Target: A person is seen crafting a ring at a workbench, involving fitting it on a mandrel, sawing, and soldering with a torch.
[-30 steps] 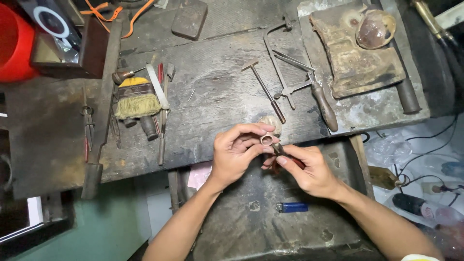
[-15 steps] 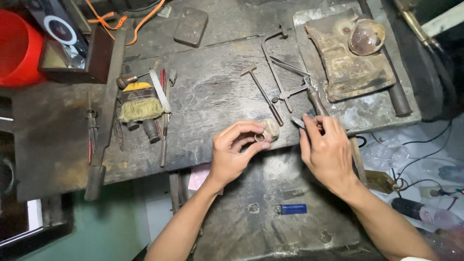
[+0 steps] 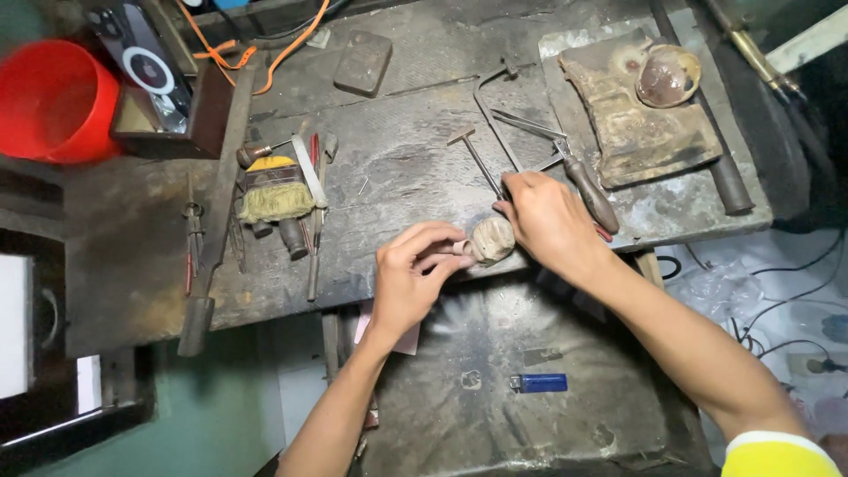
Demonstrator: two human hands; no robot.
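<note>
Dark, scarred workbench [image 3: 415,177] strewn with tools above a green floor [image 3: 221,424].

1. The left hand [image 3: 408,281] and its forearm are bare, with no glove, ring or watch showing.
2. The right hand [image 3: 549,221] is bare too.
3. A short yellow sleeve with a white hem [image 3: 777,452] covers the right upper arm.

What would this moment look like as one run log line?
left hand: fingertips at worn bench peg | right hand: on tools beside wooden-handled tool | blue lighter: lower tray
</note>
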